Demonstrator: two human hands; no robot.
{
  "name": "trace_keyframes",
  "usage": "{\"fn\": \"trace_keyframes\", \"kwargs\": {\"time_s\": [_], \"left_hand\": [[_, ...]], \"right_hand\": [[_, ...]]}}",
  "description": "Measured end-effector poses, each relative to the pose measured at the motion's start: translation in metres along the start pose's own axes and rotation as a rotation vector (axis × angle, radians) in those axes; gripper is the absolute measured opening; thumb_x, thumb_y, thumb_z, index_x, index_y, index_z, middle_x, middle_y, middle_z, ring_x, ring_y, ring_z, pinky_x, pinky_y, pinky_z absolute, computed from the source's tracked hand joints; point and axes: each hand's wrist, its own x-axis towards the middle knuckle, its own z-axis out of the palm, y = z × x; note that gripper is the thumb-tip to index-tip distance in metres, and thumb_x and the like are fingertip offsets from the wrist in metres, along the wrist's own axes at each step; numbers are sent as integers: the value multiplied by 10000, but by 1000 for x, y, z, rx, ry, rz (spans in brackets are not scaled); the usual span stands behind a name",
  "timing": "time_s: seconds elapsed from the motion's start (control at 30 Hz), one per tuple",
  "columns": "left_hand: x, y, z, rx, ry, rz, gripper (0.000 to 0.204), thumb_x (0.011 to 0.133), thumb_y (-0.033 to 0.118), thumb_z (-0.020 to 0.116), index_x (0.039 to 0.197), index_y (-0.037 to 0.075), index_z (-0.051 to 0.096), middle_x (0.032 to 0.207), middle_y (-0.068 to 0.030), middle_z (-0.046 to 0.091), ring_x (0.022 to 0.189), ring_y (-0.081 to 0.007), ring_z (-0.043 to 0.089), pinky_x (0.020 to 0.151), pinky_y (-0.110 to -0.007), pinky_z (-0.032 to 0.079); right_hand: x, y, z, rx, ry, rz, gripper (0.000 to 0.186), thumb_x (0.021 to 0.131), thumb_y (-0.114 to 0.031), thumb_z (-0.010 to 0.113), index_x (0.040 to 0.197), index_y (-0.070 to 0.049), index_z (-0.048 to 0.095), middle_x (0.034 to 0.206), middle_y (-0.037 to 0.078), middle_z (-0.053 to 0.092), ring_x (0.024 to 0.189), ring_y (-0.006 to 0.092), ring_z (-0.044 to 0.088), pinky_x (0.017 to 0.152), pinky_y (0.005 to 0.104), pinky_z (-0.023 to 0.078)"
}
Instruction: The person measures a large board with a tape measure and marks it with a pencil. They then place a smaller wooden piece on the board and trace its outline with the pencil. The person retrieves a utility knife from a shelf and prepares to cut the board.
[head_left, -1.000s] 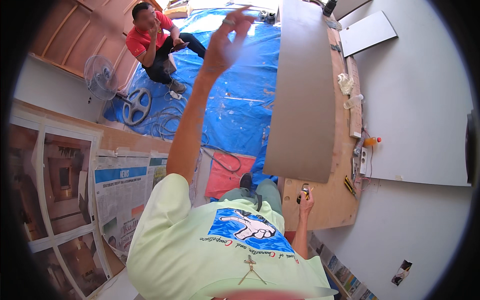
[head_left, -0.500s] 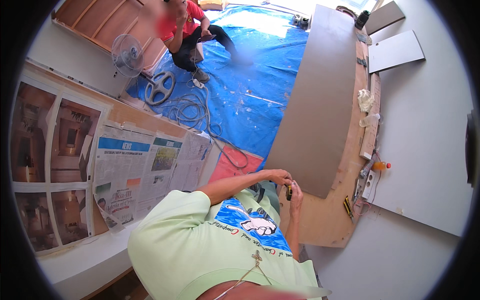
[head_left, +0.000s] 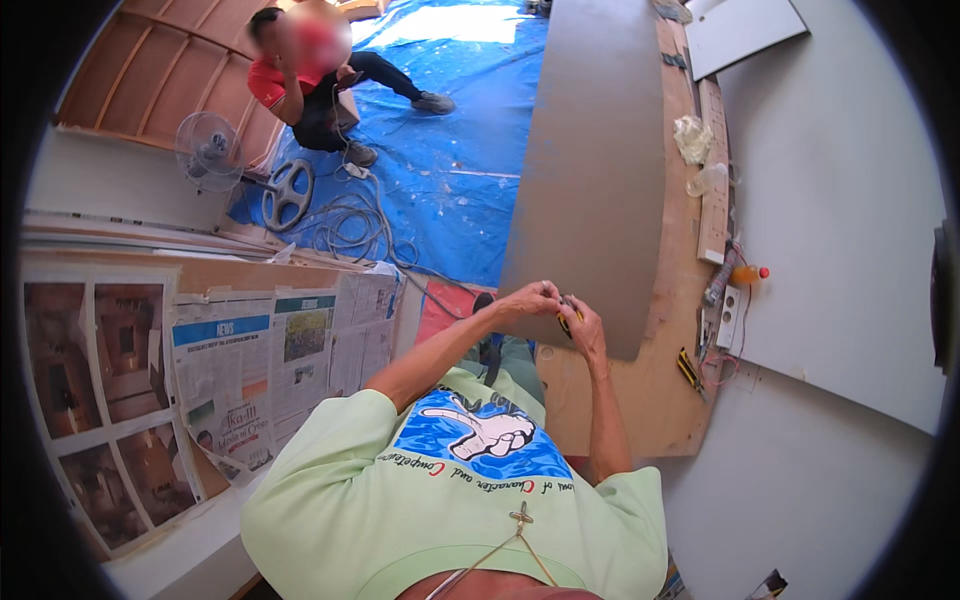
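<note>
My left hand (head_left: 532, 298) and my right hand (head_left: 584, 328) meet over the near end of a long brown-grey panel (head_left: 590, 180). A small yellow-and-black hand tool (head_left: 570, 314) sits in my right hand, its fingers closed around it; its exact kind is too small to make out. My left hand's fingers are pinched together close beside the tool. Whatever lies between those fingertips is hidden. The panel rests on a plywood worktop (head_left: 610, 400).
Along the worktop's right side lie a yellow-and-black cutter (head_left: 690, 370), a white power strip (head_left: 730, 312), an orange bottle (head_left: 748, 274) and crumpled plastic (head_left: 692, 140). A person (head_left: 310, 90) sits far left, near a fan (head_left: 210, 150) and a coiled hose (head_left: 350, 225) on blue sheeting (head_left: 450, 150).
The view has shifted, so the panel and the seated person appear further left. My hands have moved up and left in the picture, over the panel's end; my right hand still grips the tool.
</note>
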Motion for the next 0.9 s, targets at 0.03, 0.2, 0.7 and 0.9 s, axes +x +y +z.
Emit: {"fn": "trace_keyframes", "kwargs": {"time_s": [0.03,0.2,0.7,0.9], "left_hand": [[3,5,-5,-51,39,-44,231,885,236,713,1010,82,595,882,-1,580,803,-105,563,682,-277,490],[22,25,-67,-121,134,91,181,895,202,717,970,124,571,908,18,610,862,-95,602,771,-258,482],[177,4,-283,-121,528,6,389,902,374,731,1151,117,580,1052,-6,641,1000,-125,628,862,-322,455],[236,-5,-283,-148,597,-11,400,894,358,733,1166,103,587,1083,-23,650,991,-131,631,825,-332,453]], "right_hand": [[5,2,-4,11,-5,-17,604,877,-485,614,1236,-1,654,1252,245,643,1164,381,620,996,388,472],[45,22,-37,-233,54,-69,595,838,-481,655,1218,-24,663,1185,249,659,1097,405,620,979,441,476],[215,65,-179,-843,252,-45,659,791,-384,695,1345,-47,583,1108,256,662,1020,412,614,934,482,477],[284,70,-184,-947,230,-80,657,791,-342,698,1368,-55,566,1092,231,665,1006,417,613,927,480,480]]}}
